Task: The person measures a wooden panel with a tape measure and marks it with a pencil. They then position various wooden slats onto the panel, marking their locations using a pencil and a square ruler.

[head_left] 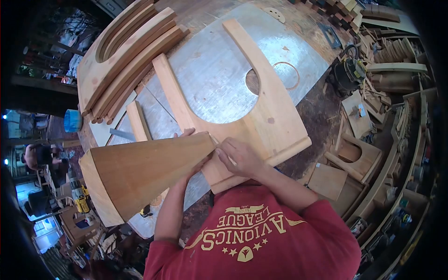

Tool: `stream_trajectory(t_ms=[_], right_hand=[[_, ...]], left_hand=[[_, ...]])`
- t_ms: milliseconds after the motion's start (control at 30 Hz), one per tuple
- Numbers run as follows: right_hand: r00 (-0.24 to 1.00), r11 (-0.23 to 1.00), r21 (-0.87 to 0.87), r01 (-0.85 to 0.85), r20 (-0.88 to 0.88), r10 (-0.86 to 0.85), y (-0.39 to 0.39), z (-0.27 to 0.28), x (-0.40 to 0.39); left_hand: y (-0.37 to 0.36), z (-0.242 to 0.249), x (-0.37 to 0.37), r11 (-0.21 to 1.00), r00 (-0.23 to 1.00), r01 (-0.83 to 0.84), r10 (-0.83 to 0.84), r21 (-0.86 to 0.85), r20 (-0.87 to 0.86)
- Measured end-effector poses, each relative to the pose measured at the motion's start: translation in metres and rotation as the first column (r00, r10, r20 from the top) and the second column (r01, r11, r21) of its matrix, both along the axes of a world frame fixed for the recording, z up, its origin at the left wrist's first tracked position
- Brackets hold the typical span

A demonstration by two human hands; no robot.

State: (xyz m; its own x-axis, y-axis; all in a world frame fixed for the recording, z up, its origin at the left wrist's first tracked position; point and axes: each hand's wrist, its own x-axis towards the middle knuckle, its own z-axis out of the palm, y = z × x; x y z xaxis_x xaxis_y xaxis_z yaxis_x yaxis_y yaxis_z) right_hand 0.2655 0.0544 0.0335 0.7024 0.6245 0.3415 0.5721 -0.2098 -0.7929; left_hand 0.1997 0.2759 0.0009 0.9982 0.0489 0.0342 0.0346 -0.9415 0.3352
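Evidently, the brown tapered wooden panel (pixel 154 170) extends toward eight o'clock, the left hand (pixel 199 165) wrapped around its narrow end; the right hand (pixel 241 157) curls nearly closed there, contents unclear. A slackened left grip could drop its broad end.

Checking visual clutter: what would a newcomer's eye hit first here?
Likely the big tapered wooden piece left of centre, its narrow end by the left hand and right hand. Next, the U-shaped wooden panel on the shiny metal tabletop, upper centre; then the red shirt with upside-down yellow lettering, bottom centre.
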Motion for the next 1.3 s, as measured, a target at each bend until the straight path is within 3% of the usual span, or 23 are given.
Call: stream_trajectory(t_ms=[133, 333, 500, 633, 700, 833, 933, 1033, 1133, 1167, 1233, 1300], right_hand=[[0.999, 0.996, -0.077, -0.044, -0.020, 0.042, -0.014, 0.008, -0.012], [0.999, 0.995, 0.095, 0.004, 0.035, -0.007, 0.011, -0.003, 0.007], [0.988, 0.990, -0.048, -0.136, -0.074, 0.132, -0.027, 0.028, -0.002], [0.992, 0.987, -0.133, -0.090, -0.105, 0.076, -0.038, 0.043, 0.005], [0.994, 0.996, -0.052, -0.072, -0.085, 0.067, -0.031, 0.037, 0.008], [0.998, 0.999, 0.033, -0.033, -0.053, 0.034, -0.012, 0.019, 0.009], [0.998, 0.998, -0.010, -0.055, -0.011, 0.055, -0.009, 0.016, 0.009], [0.976, 0.964, -0.153, -0.217, -0.049, 0.212, -0.024, 0.020, 0.006], [0.992, 0.991, -0.055, -0.121, -0.044, 0.119, -0.049, 0.060, -0.001], [0.997, 0.998, -0.044, -0.050, 0.054, 0.053, -0.057, 0.075, -0.001], [0.965, 0.996, 0.009, 0.088, 0.248, -0.088, -0.069, 0.103, 0.001], [0.981, 0.994, 0.061, 0.093, 0.166, -0.102, -0.075, 0.120, -0.007]], left_hand=[[-0.001, -0.001, 0.001, 0.997, 0.998, 0.056, -0.057, 0.044, 0.009], [0.005, -0.006, -0.001, 1.000, 1.000, 0.024, -0.024, 0.002, -0.012], [-0.002, -0.003, 0.002, 0.999, 0.999, 0.039, -0.039, -0.002, 0.016], [-0.004, -0.001, 0.002, 0.948, 0.996, -0.045, 0.018, -0.315, -0.086], [-0.005, -0.001, 0.003, 0.918, 0.997, -0.047, 0.020, -0.394, -0.072], [0.001, -0.007, 0.002, 0.967, 1.000, 0.019, -0.024, -0.256, -0.016], [0.001, -0.009, 0.002, 0.980, 0.998, 0.061, -0.061, -0.189, 0.003], [-0.004, -0.003, 0.000, 0.978, 0.999, 0.009, -0.019, -0.207, -0.047], [-0.006, 0.005, 0.004, 0.953, 0.980, -0.055, -0.005, -0.299, -0.197], [-0.008, 0.014, 0.008, 0.948, 0.958, -0.078, -0.014, -0.310, -0.286], [-0.013, 0.029, 0.008, 0.940, 0.959, -0.070, -0.029, -0.333, -0.284], [-0.019, 0.038, 0.001, 0.934, 0.995, 0.007, -0.043, -0.356, -0.092]])
